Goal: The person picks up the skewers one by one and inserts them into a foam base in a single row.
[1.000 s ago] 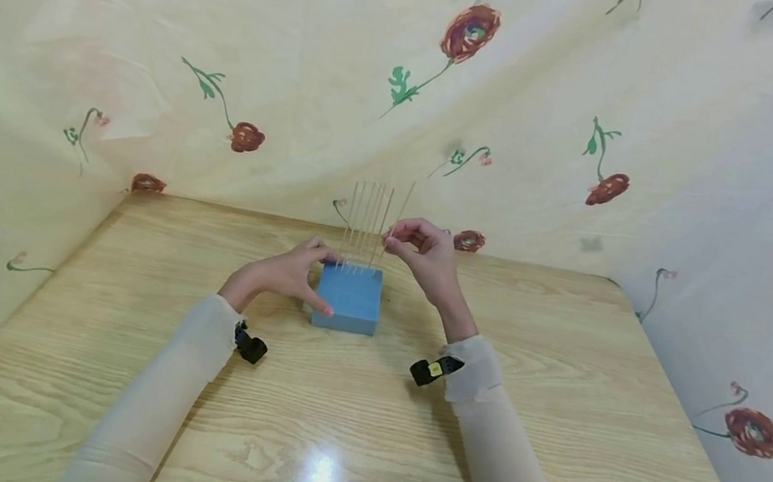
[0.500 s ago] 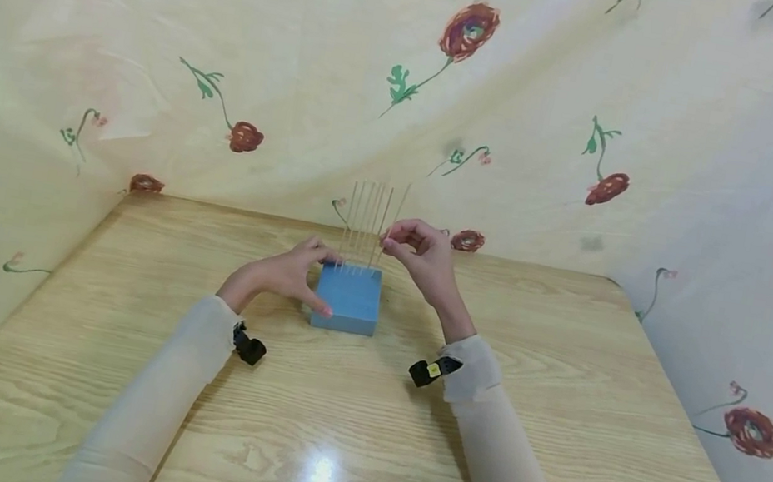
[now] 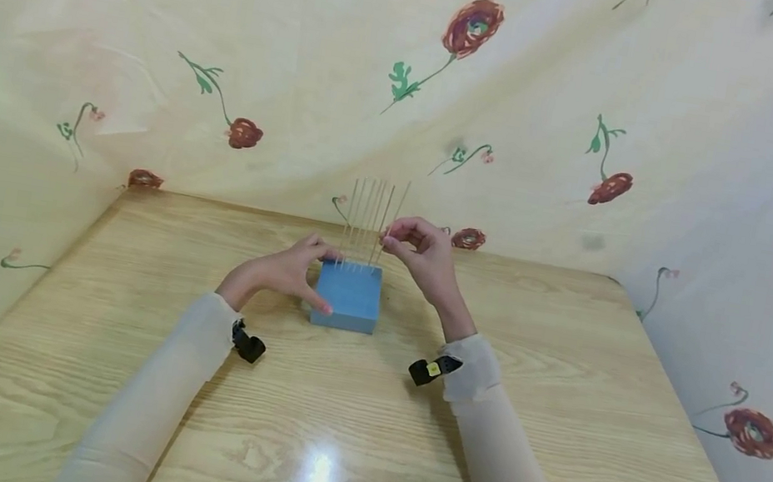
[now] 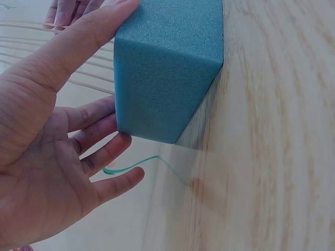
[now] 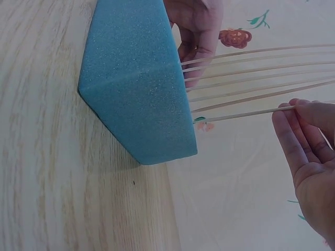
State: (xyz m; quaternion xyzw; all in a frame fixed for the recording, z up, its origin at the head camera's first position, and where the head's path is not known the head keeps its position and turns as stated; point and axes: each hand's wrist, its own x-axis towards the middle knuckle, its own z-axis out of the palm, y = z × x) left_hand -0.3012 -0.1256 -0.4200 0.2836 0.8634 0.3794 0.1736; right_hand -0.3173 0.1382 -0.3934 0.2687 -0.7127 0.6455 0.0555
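Observation:
A blue foam block lies on the table near the back. My left hand holds it from the left, thumb on the near top edge and fingers at the far left corner. Several thin wooden skewers stand in a row along the block's far edge. My right hand pinches another wooden skewer between thumb and fingertips, right of the row. This skewer leans slightly to the right. Its lower end meets the block near the right corner in the right wrist view; how deep it sits cannot be seen.
The wooden table carries a bright light reflection near its front. A flowered cloth hangs behind the table and along both sides. Each wrist wears a black strap-on camera, such as the right one.
The skewer in my right hand has shifted a little left, with its lower end coming closer to the block's far right corner. My left hand keeps its hold on the foam block.

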